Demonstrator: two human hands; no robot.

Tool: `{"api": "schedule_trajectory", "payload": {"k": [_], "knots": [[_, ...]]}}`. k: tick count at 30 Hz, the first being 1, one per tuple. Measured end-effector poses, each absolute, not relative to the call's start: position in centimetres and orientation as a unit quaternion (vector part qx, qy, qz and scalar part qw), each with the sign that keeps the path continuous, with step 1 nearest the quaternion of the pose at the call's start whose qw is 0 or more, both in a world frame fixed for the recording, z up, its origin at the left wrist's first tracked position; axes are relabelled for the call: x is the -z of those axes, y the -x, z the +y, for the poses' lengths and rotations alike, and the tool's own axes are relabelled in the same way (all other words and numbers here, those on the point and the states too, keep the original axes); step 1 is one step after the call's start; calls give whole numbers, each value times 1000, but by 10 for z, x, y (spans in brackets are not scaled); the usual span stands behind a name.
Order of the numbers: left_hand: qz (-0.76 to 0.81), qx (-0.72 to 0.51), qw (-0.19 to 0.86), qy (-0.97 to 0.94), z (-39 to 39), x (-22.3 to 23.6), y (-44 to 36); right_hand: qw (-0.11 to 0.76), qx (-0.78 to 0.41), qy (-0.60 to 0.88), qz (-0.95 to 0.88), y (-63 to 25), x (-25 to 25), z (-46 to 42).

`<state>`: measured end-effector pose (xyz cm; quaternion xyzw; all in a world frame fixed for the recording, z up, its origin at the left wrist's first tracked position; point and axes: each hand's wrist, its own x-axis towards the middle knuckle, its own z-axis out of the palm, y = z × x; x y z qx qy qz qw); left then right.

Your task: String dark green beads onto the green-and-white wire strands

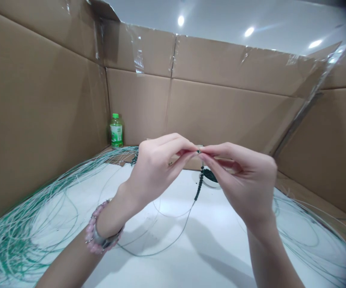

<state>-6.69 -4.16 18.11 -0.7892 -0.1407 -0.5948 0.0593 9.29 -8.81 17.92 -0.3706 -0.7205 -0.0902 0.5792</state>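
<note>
Dark green beads [200,184], a short row on a thin cord [140,255], hang just below the meeting fingertips of left hand [158,168] and right hand [245,180], thumb and forefinger of each pinched closed on one small dark piece [198,151], too tiny to make out. Below the row, cord sags over white tabletop [149,276] toward the left wrist's pink bracelet [91,236]; white bowl [211,184] of dark beads near the right thumb, green and white strands [14,244] heaped far left, green-capped bottle [116,132] upright by the cardboard wall [137,104].
</note>
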Motion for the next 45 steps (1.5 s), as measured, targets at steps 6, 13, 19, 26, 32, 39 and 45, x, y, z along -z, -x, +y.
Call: {"api": "schedule_trajectory", "payload": {"k": [6, 13, 19, 26, 32, 39, 45], "knots": [[-152, 567, -51, 808, -39, -181, 68, 580, 62, 367, -725, -93, -178, -83], [-167, 540, 44, 823, -38, -181, 66, 572, 36, 401, -715, -91, -180, -83], [-162, 492, -54, 853, -41, -185, 69, 543, -107, 395, -733, -96, -185, -83], [-161, 506, 33, 847, -38, -182, 64, 508, -175, 426, -728, -101, -191, -77], [-185, 504, 51, 842, -33, -182, 66, 399, -247, 441, -765, -117, -191, -69], [-200, 519, 63, 828, -30, -180, 65, 427, -246, 424, -760, -118, -188, -62], [-203, 506, 52, 837, -32, -176, 59, 337, -258, 433, -795, -130, -196, -67]]}}
